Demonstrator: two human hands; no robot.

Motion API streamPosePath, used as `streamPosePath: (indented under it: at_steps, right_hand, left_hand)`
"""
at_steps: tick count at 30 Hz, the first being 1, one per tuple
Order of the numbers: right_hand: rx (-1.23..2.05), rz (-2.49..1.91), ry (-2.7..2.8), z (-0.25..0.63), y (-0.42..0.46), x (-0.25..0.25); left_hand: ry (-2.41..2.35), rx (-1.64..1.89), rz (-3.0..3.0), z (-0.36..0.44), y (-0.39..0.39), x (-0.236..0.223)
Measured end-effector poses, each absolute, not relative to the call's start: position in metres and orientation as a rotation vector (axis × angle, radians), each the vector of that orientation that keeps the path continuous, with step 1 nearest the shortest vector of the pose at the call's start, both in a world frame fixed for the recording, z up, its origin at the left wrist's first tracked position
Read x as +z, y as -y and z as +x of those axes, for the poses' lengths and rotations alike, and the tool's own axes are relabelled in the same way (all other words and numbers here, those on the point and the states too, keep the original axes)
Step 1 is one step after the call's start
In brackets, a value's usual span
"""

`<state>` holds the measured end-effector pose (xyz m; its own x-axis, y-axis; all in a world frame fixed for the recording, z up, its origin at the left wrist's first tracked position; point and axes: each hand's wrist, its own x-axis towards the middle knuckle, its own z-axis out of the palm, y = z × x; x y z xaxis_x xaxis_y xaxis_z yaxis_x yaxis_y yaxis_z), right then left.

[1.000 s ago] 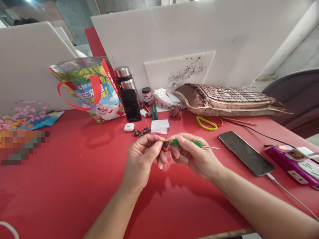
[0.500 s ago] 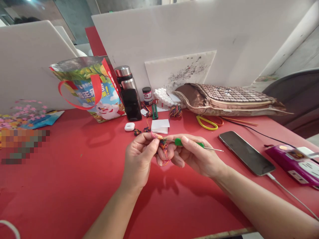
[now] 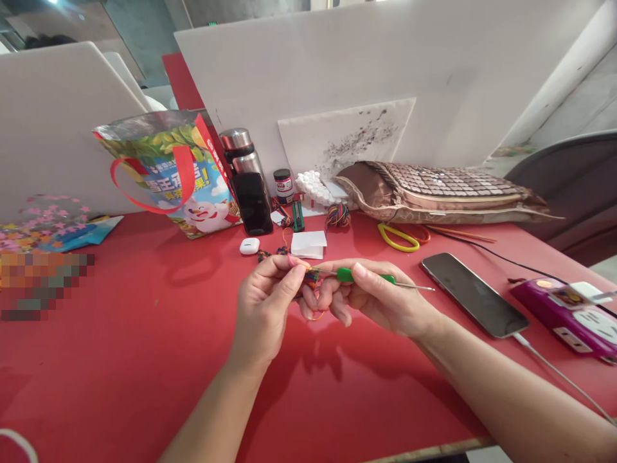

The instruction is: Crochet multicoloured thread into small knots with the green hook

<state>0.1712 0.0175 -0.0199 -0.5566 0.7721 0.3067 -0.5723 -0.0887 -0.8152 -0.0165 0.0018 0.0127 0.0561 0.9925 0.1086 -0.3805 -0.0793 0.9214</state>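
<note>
Left hand (image 3: 265, 299), centre of frame: thumb and forefinger pinched together on a small yarn piece (image 3: 312, 276), multicoloured, held above the red table (image 3: 159, 360).

Right hand (image 3: 385, 299), just right of centre: thumb and fingers closed on the green grip of a hook (image 3: 345, 275), one metal end at the yarn piece, the other pointing right, free. Lower right fingers bent beneath; whether they press the piece, cannot tell.

Yarn piece: likely light, soft, a little stretchy; best pinched at its edge, close to the hook, without squashing the stitches. Hook: likely light and stiff, slick on the metal; the grip is the place to hold. Strand (image 3: 319, 316), hanging below the fingers: probably easy to snag.

Surface: smooth, faintly glossy. Beyond the hands: paper (image 3: 308, 244), folded; yarn ball (image 3: 338, 216). Right of frame: phone (image 3: 475, 294), screen dark; power strip (image 3: 563, 315), purple.

Room: bag (image 3: 187, 186), upper left, upright; pouch (image 3: 448, 193), upper right, lying down; chair (image 3: 569, 186), right edge, dark; panel (image 3: 337, 64), white, standing across the top.
</note>
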Motion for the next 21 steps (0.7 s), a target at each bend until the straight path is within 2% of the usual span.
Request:
streamPosePath:
  at_steps: [11,21]
  right_hand:
    - [1.700,-0.352,1.320,0.176,-0.021,-0.018]
    - [0.973,-0.446,1.832,0.172,-0.009,-0.016]
  left_hand:
    - [-0.908,1.352,1.087,-0.020,-0.001,0.014]
    - [-1.085,1.484,1.099,-0.014,-0.002,0.013]
